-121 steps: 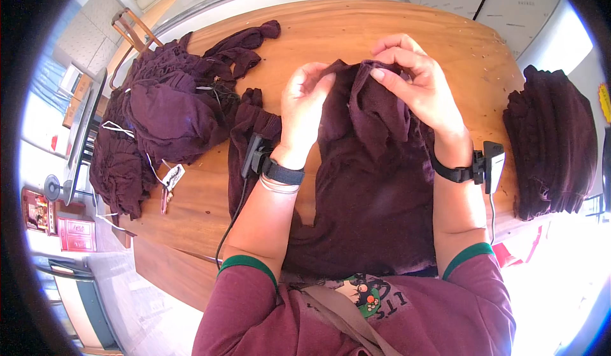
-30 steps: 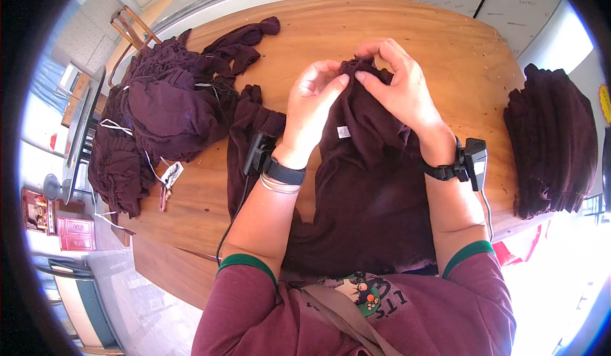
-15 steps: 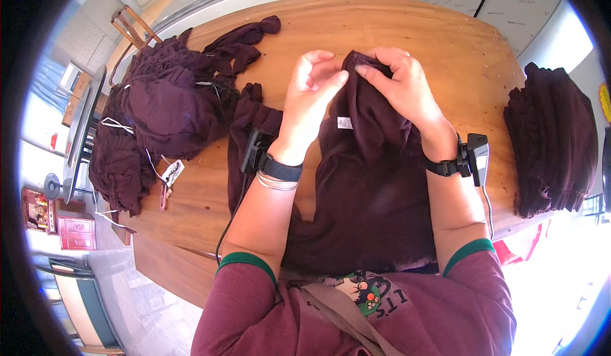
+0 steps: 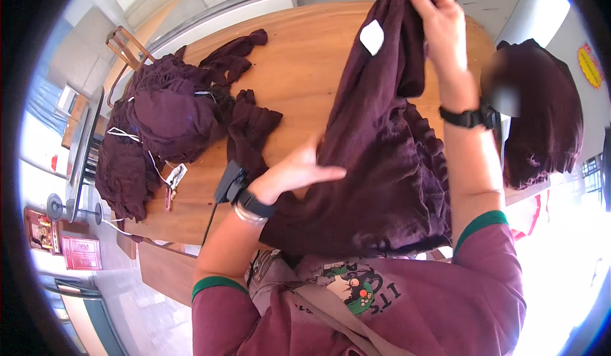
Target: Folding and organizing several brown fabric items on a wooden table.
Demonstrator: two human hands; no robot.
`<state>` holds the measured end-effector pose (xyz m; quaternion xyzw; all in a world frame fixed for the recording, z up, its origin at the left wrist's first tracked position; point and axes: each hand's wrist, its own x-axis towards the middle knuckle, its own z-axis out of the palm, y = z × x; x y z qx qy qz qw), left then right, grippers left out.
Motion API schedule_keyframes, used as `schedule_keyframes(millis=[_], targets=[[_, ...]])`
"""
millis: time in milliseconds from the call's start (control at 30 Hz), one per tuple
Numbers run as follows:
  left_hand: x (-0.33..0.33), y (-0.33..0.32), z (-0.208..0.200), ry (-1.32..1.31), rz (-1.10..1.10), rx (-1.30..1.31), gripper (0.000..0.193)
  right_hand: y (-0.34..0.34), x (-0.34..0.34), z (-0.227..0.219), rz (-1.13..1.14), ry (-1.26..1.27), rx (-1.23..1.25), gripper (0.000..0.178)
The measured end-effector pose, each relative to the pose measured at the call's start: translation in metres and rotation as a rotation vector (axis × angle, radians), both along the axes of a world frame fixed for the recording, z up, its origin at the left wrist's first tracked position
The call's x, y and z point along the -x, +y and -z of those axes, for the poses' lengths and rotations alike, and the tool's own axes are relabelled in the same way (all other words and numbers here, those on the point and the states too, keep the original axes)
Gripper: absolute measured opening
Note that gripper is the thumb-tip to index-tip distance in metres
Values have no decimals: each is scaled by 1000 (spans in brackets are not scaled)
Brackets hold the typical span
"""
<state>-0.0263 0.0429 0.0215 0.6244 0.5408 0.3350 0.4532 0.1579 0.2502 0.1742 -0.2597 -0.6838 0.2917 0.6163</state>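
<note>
A dark maroon garment (image 4: 382, 146) hangs in front of me, with its lower part spread over the table's near edge and my lap. My right hand (image 4: 442, 25) is raised at the far side, thumb and fingers closed on the garment's top end. A white label (image 4: 372, 38) shows on the cloth just left of that hand. My left hand (image 4: 299, 170) is lower, against the garment's left edge. Its thumb stretches out over the cloth, apart from the other fingers, which are partly hidden.
On the left of the wooden table (image 4: 299, 63) lies a big heap of maroon garments (image 4: 172, 114) with white strings and a tag (image 4: 176, 176). A smaller maroon piece (image 4: 251, 124) lies beside it. At the right edge is a stack of folded maroon garments (image 4: 547, 114). A wooden chair (image 4: 127, 47) stands beyond the heap.
My right hand has moved up and away, raising the garment's end with it. My left hand has come off that end and moved down and nearer me. The label now faces up larger.
</note>
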Motion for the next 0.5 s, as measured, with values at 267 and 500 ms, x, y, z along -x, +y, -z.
schedule_keyframes(millis=[267,500], targets=[[38,-73,-47,224,-44,171,47,16,-59,-89,25,36,83,32],[80,-54,-142,729,-382,-195,28,39,-141,-112,35,-232,12,38]])
